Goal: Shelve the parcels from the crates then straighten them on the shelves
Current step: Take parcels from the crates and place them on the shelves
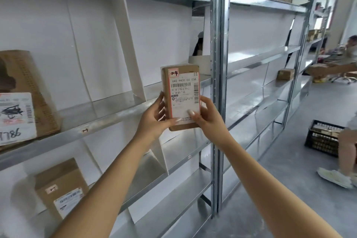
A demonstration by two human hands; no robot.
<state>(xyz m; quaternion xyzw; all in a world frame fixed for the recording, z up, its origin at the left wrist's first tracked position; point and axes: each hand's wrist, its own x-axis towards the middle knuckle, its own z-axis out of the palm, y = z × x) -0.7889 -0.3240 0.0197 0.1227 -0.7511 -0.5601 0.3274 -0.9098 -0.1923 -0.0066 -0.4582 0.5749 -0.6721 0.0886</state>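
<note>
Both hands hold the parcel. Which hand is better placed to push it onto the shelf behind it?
Probably the right hand: its thumb lies on the parcel label, so it can push backward. The left hand grips the side nearest the shelf edge and could get in the way.

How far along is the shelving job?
Done: a large parcel sits on the middle shelf, a smaller box on the lower shelf. In hand: left hand and right hand hold a labelled parcel upright before the middle shelf. Left: the black crate on the floor holds parcels; both shelved ones look askew, so straightening remains.
</note>
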